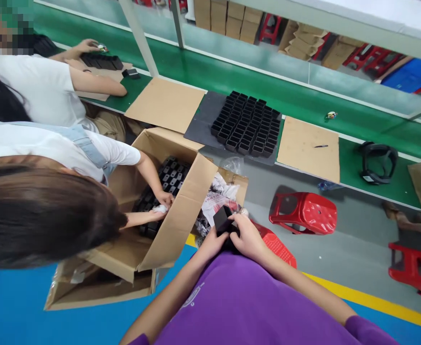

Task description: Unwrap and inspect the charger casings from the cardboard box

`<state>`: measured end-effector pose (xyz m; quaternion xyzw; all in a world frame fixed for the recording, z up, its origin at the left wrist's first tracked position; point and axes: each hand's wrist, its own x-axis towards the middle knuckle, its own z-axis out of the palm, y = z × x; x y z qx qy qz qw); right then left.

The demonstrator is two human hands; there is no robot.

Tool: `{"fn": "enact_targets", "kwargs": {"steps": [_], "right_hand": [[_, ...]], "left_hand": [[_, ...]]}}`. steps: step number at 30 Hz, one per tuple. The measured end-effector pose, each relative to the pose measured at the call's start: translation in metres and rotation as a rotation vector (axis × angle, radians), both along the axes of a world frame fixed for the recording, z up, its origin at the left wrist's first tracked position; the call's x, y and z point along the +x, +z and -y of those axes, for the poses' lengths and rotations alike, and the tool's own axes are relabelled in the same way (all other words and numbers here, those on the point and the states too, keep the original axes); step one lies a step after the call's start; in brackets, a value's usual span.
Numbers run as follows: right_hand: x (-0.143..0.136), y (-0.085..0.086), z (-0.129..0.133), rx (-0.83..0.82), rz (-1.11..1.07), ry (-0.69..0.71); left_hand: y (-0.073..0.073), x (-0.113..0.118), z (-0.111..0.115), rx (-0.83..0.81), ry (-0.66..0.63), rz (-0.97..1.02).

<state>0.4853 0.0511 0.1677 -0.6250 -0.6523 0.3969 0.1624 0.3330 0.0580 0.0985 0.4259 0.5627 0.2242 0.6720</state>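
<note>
Close to my purple shirt, a black box-shaped piece (222, 219) is between my two hands. My left hand (212, 243) grips its lower left side, and my right hand (246, 235) holds it from the right with fingers bent over it. More dark material shows between the hands, partly hidden by the fingers. Beyond them, many open black boxes (246, 122) stand in rows on a dark sheet (205, 115) on the green bench. Crumpled paper (219, 196) lies in a carton just past my hands.
At left, a person leans over a large carton (181, 211) of black parts, hands inside it. Another person sits at the bench. Red stools (316, 213) stand at right. Cardboard sheets (309, 148), a pen (321, 146) and a black headset (378, 163) lie on the bench.
</note>
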Motion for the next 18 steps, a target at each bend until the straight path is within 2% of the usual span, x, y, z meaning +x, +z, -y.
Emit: {"fn": "enact_targets", "kwargs": {"steps": [5, 10, 15, 18], "right_hand": [[0.006, -0.006, 0.016, 0.065, -0.226, -0.148], [0.011, -0.003, 0.027, 0.009, -0.464, -0.287], [0.031, -0.003, 0.037, -0.124, -0.639, -0.329], [0.042, -0.006, 0.044, -0.152, -0.692, -0.290]], "left_hand": [[-0.003, -0.002, 0.013, -0.030, -0.033, 0.000], [0.000, -0.006, 0.020, -0.025, -0.085, 0.023], [-0.002, -0.011, 0.022, 0.028, -0.158, 0.042], [-0.002, -0.013, 0.023, 0.051, -0.199, 0.080]]}}
